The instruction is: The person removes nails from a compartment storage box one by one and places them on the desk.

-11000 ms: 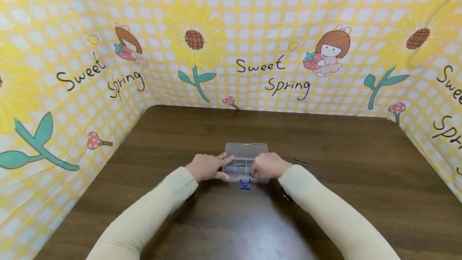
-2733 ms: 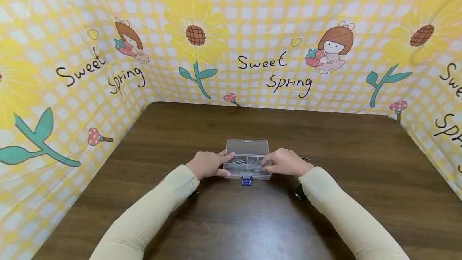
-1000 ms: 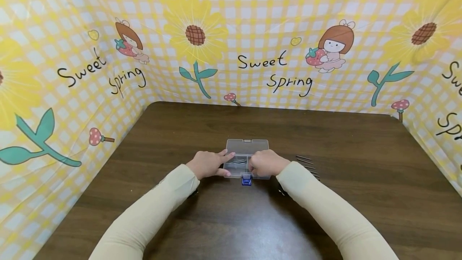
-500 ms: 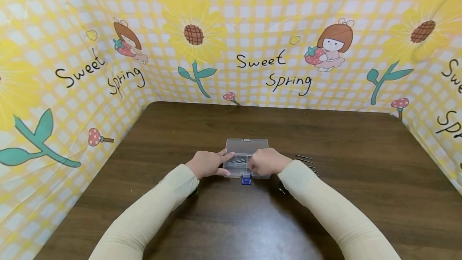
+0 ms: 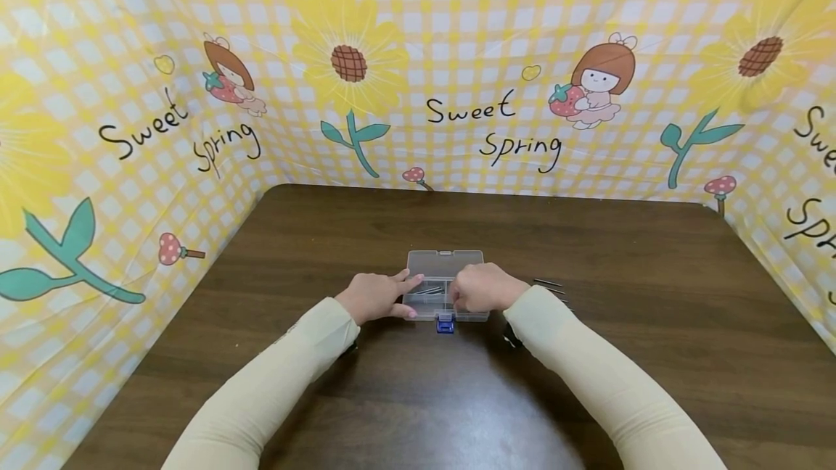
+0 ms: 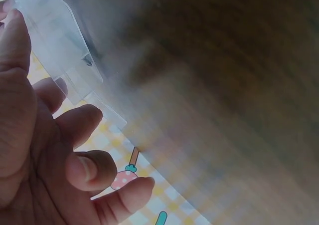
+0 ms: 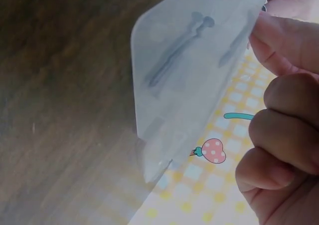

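Note:
A clear plastic compartment box [image 5: 472,315] stands with its lid [image 5: 431,264] laid back and its blue latch [image 5: 445,325] hanging at the front. My left hand [image 5: 369,297] rests on its left end, thumb by the front corner and index finger straight along the rim. Several metal nails [image 5: 427,291] lie in the rear left compartment. My right hand [image 5: 486,287] reaches down into the right half with curled fingers, hiding what lies there. The right wrist view shows headed nails [image 7: 179,55] through the box wall. I cannot tell whether the right fingertips pinch one.
Several slim dark nails [image 5: 548,283] lie in a loose row on the brown table [image 5: 640,296], right of the box and partly behind the right sleeve. A yellow checked cloth [image 5: 418,27] with printed flowers stands round the back and sides of the table.
Since the second frame my right hand has moved left, from the box's right edge to over its right compartments, uncovering nails on the table. My left hand has stayed on the box.

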